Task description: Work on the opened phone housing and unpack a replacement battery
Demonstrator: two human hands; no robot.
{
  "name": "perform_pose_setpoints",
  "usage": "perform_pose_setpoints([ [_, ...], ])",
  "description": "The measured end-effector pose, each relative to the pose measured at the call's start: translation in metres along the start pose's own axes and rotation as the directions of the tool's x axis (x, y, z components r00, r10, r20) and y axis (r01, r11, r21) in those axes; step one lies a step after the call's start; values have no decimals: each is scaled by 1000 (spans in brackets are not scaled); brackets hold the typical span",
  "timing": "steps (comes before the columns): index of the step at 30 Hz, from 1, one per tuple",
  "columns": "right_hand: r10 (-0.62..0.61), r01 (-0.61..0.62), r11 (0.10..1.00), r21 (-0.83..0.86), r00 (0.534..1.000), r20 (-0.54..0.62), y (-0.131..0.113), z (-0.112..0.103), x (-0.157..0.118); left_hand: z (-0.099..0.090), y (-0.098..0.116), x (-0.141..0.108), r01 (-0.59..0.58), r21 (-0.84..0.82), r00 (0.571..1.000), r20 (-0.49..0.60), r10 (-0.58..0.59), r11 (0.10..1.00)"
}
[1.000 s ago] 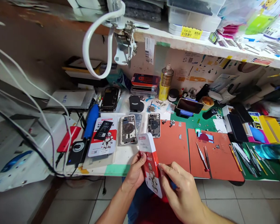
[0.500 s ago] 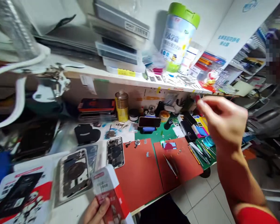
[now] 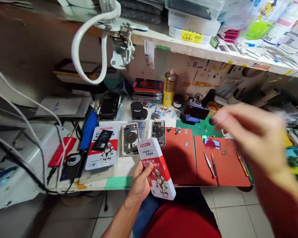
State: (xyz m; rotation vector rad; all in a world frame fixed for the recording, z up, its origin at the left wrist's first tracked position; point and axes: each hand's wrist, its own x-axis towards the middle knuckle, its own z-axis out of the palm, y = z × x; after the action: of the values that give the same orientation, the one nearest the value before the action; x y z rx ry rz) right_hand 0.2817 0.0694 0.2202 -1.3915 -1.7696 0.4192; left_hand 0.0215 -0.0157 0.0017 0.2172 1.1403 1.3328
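In my left hand (image 3: 141, 178) is a white and red box (image 3: 161, 180) printed "SCREEN ASSEMBLY", tilted above the bench's front edge, with my thumb across its face. My right hand (image 3: 253, 132) is raised over the right of the bench, blurred, its thumb and fingertips drawn together. Whatever they pinch, if anything, I cannot make out. Just beyond the box lie two opened phone bodies, one phone (image 3: 158, 133) by the red mat (image 3: 180, 162) and another phone (image 3: 129, 138) farther left. Tweezers (image 3: 209, 164) rest on the mat's right part.
A flat battery (image 3: 102, 140) lies on a similar white and red package (image 3: 91, 162) at left. Behind stand a yellow spray can (image 3: 170, 88) and a phone on a stand (image 3: 200, 112). A loaded shelf (image 3: 178, 48) overhangs the bench; cables (image 3: 34, 132) hang at far left.
The view has swung left and down, showing my lap and the bench's left end. The box is more fully in view, still in my left hand. My right hand stays raised.
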Motion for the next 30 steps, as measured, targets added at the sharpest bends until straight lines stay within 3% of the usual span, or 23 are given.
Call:
perform_pose_setpoints([
  [1,-35,29,997,70,995,96,-7,29,-29,3,1,-3,-27,4,1000,8,27,1000],
  [3,4,-57,972,228,974,226,-14,82,-71,9,4,-7,-95,15,995,17,94,995],
  [5,88,-152,948,280,970,226,-14,117,-91,14,5,-11,-168,32,986,18,167,985],
  [7,152,-204,933,296,970,189,-13,132,-94,17,4,-14,-237,57,971,10,237,970],
  [14,228,-258,897,358,966,125,-12,134,-89,24,6,-26,-387,170,912,-71,403,906],
  [19,176,-251,879,405,961,213,-6,135,-89,24,2,-27,-514,427,802,-66,593,744],
  [22,191,-282,853,440,952,239,-3,135,-91,20,-7,-26,-524,486,774,-71,630,699],
  [27,237,-265,862,433,964,118,-8,142,-99,17,-16,-25,-537,572,737,-39,675,620],
  [30,258,-327,788,522,945,202,-10,147,-100,16,-20,-22,-541,618,722,-7,692,570],
])
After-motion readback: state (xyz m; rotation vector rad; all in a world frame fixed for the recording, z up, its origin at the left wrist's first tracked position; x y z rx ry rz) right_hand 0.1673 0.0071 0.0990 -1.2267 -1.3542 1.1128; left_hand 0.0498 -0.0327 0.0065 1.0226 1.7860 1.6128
